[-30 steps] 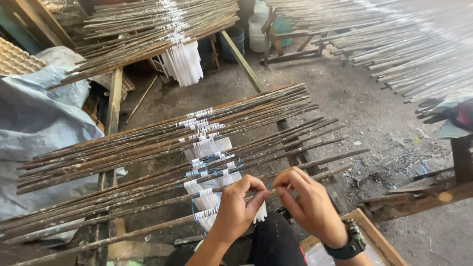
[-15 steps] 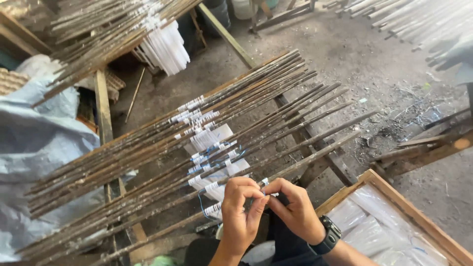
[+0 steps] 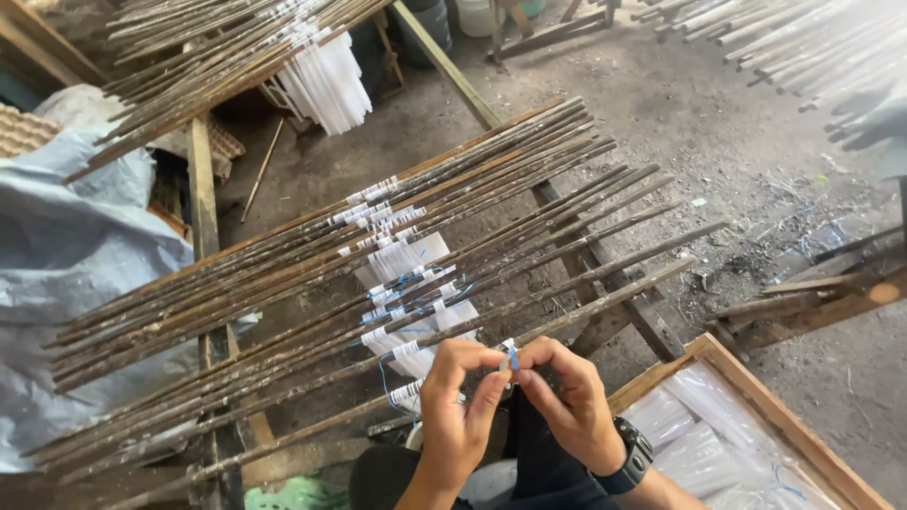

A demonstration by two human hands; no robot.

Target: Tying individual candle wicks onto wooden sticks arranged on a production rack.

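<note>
Both my hands are up close in front of me, near the bottom of the view: my left hand [image 3: 460, 401] and my right hand [image 3: 567, 401], with one black watch [image 3: 630, 460] on the right wrist. Their fingertips meet and pinch shut on a small white bundle tied with blue thread [image 3: 510, 356], right at the nearest stick [image 3: 605, 300]. The sticks lie side by side across the rack [image 3: 203, 189], too many and too overlapped to count; I make out roughly two dozen. White bundles [image 3: 406, 264] hang from their middles, again too crowded to count. A second load of sticks [image 3: 227, 57] sits far left, cut off by the frame. One wooden tray [image 3: 756, 378] of clear plastic lies near right, partly out of view. The blue tarp [image 3: 66, 246] covers whatever is on the left.
</note>
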